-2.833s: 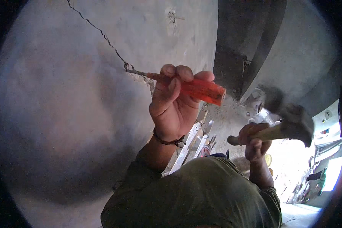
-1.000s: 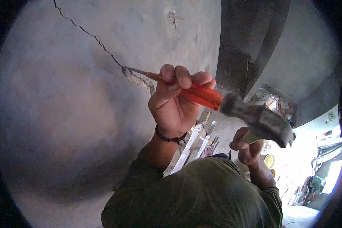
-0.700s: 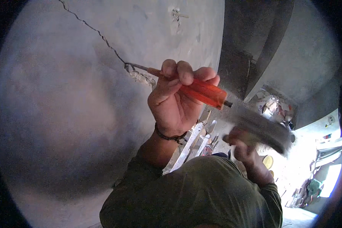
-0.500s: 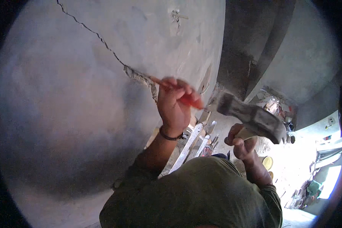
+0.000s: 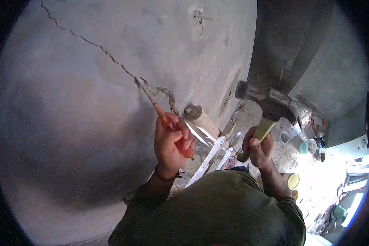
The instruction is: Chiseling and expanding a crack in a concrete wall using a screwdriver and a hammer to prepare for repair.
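My left hand (image 5: 167, 148) is wrapped round the red translucent handle of a screwdriver (image 5: 158, 109). Its shaft slants up and left, with the tip against the crack (image 5: 106, 52) in the grey plastered wall (image 5: 78, 106). A rough chipped-out strip (image 5: 162, 91) of plaster lies just right of the shaft. In my right hand (image 5: 260, 152) is a claw hammer (image 5: 270, 100) with a yellow-green handle, raised away from the wall. Its striking face points left, and a gap separates it from the screwdriver's butt end.
Below stand a pale upright post (image 5: 204, 121) and white-splashed wooden bars (image 5: 208, 160) close to my body. Buckets (image 5: 308, 146) and a yellow container (image 5: 291, 180) sit on the littered floor at right. A short peg (image 5: 203, 17) sticks out of the wall above.
My left hand has moved down and left, bringing the screwdriver tip to the crack's lower end at a steeper slant. The hammer remains raised in my right hand, its handle now more visible.
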A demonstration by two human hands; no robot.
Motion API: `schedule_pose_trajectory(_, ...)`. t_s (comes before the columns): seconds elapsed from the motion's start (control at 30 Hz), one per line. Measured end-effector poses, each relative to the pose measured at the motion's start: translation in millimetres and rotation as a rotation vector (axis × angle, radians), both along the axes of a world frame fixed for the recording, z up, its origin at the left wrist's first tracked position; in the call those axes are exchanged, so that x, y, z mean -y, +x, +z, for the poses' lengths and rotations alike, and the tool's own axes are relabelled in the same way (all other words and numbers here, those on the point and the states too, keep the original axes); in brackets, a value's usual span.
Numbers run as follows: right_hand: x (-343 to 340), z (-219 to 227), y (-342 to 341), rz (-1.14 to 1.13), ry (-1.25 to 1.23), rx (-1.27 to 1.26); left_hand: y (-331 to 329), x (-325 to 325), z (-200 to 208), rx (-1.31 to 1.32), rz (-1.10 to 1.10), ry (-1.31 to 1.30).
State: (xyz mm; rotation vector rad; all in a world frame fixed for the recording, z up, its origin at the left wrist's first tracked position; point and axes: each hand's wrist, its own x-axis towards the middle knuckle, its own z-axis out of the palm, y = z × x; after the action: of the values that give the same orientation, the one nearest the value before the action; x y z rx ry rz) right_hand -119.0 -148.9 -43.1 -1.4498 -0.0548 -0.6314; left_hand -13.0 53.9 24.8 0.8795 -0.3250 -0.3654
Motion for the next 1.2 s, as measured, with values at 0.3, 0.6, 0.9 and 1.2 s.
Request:
schedule_pose_trajectory(0.3,4,0,25,0.160,0.118,-0.130,-39,49,-56,-0.144,-0.130,0.374)
schedule_pose_trajectory(0.6,-12,1,51,0.307,0.093,-0.193,1,49,-10,-0.050,0.081,-0.049)
schedule_pose_trajectory(0.9,-19,5,58,0.470,0.074,-0.263,-1,43,0,-0.115,0.056,-0.107)
schedule_pose_trajectory(1.2,-17,18,56,0.397,-0.015,0.109,-6,55,24,-0.104,0.040,-0.114)
